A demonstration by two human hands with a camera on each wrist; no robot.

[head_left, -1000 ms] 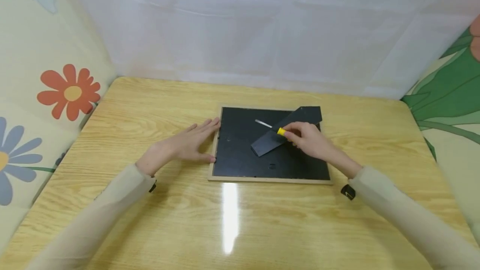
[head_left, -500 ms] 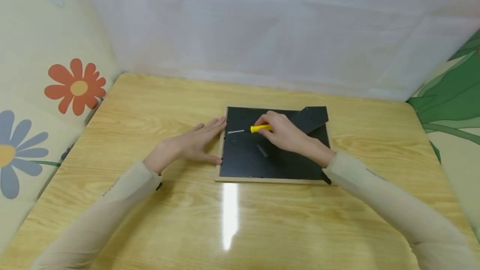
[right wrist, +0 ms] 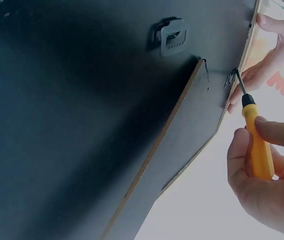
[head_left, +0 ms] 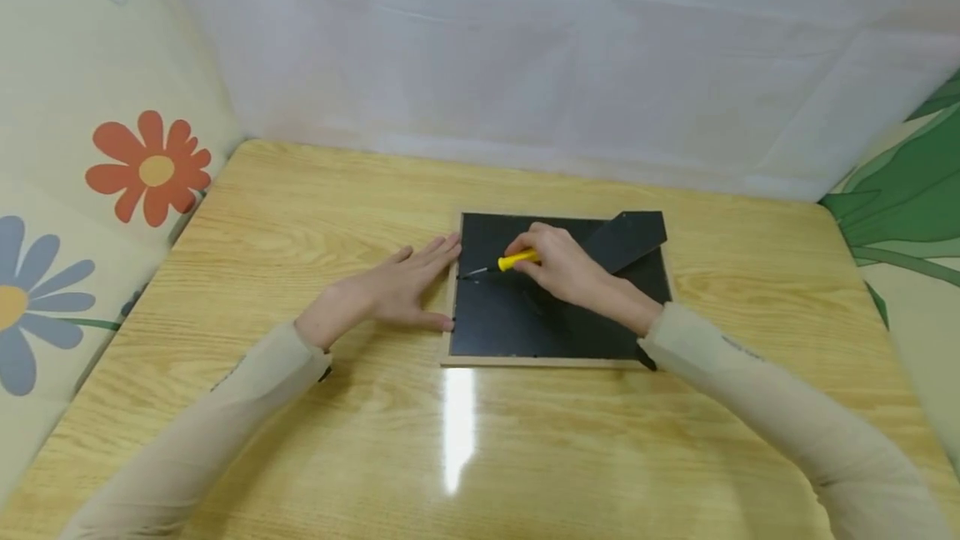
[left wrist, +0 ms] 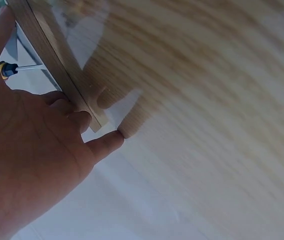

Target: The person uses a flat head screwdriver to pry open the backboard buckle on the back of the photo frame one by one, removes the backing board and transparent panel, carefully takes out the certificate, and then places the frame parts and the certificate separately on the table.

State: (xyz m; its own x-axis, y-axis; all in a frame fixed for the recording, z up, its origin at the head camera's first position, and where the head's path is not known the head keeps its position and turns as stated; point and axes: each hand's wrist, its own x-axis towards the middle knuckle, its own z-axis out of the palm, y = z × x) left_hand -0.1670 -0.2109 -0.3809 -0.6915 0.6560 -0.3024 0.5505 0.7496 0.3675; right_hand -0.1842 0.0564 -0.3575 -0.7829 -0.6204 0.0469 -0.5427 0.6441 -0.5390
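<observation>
Shifted toward nine o'clock from a second ago, the yellow screwdriver (head_left: 512,262) pinched in my right grip (head_left: 561,267) reaches the nine-o'clock edge of the black-backed frame (head_left: 491,323), where my left grip (head_left: 397,288) lies spread, grasping nothing, seemingly steadying it.

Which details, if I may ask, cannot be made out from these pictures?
Front of the frame: turned down toward the table, hidden in every view.
Middle of the stand: head view, covered by the right hand.
Tip of the screwdriver: head view, too small.
Its handle: left wrist view, mostly behind the left hand.
</observation>
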